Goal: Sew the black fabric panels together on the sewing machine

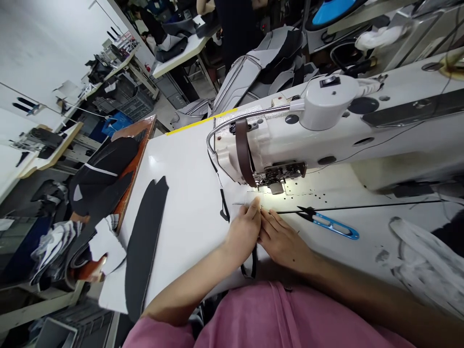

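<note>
In the head view, both hands meet on the white table just in front of the lit needle area of a white sewing machine (275, 140). My left hand (245, 229) has its fingers bent and pressed together; what it holds, if anything, is hidden. My right hand (284, 239) lies beside it, palm down, fingers close together and touching the left fingertips; anything under them is hidden. A thin black strap (253, 261) hangs below the hands at the table edge. Another black strap (224, 205) lies left of them. Blue thread snips (335, 224) rest to the right.
A long black fabric piece (145, 246) lies on the table's left part. White material (427, 261) is at the right. Grey pieces (250, 72) are piled behind the table. Black and white pieces (105, 164) sit on a brown side table. A person in dark clothes (235, 29) stands beyond.
</note>
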{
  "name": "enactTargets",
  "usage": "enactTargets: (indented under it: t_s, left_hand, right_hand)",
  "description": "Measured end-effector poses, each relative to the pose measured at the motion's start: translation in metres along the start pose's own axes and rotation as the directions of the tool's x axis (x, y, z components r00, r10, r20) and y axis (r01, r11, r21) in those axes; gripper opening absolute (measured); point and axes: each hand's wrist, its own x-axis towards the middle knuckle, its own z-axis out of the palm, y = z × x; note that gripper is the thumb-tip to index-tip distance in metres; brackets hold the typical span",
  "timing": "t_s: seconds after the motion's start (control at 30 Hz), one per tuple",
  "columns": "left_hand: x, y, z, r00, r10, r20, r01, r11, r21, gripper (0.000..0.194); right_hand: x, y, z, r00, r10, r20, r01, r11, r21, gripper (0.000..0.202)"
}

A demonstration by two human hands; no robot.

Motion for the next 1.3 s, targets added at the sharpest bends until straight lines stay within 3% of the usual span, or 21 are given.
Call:
enactTargets:
  t_s: [0.13, 0.33, 0.53, 0.73, 0.97, 1.1, 1.3]
  left_hand:
    - [0.002, 0.007, 0.001, 1.000, -0.009, -0.004, 0.009, 1.000, -0.014, 0.042]
    - [0.010, 0.008, -0.015, 0.991, -0.019, 0.135, 0.026, 0.998, -0.053, 0.029]
    - [0.015, 0.007, -0.015, 0.984, -0.078, 0.161, 0.101, 0.985, -0.141, 0.037]
    - [0.026, 0.001, -0.016, 0.984, -0.101, 0.147, 0.126, 0.976, -0.178, 0.030]
    - [0.034, -0.009, -0.021, 0.983, -0.178, 0.056, 0.179, 0.984, -0.024, 0.019]
    - [0.033, -0.014, -0.022, 0.985, -0.175, 0.003, 0.175, 0.983, -0.060, 0.022]
    - [0.036, -0.018, -0.022, 0.988, -0.151, 0.019, 0.153, 0.983, -0.098, 0.022]
  right_hand:
    - [-0.001, 0.000, 0.001, 1.000, -0.009, -0.009, 0.009, 1.000, -0.020, 0.036]
    - [0.001, -0.001, 0.001, 1.000, -0.018, -0.017, 0.018, 0.999, -0.037, 0.037]
    - [0.002, -0.001, 0.001, 0.999, 0.020, 0.044, -0.018, 0.999, -0.035, 0.039]
    - [0.013, 0.011, -0.005, 0.995, 0.068, 0.069, -0.070, 0.997, 0.030, 0.044]
    - [0.038, 0.028, -0.007, 0.991, 0.111, 0.072, -0.119, 0.985, 0.121, 0.024]
    - [0.040, 0.034, -0.003, 0.990, 0.105, 0.097, -0.122, 0.974, 0.190, 0.023]
    - [0.039, 0.043, -0.002, 0.988, 0.085, 0.130, -0.119, 0.950, 0.288, 0.023]
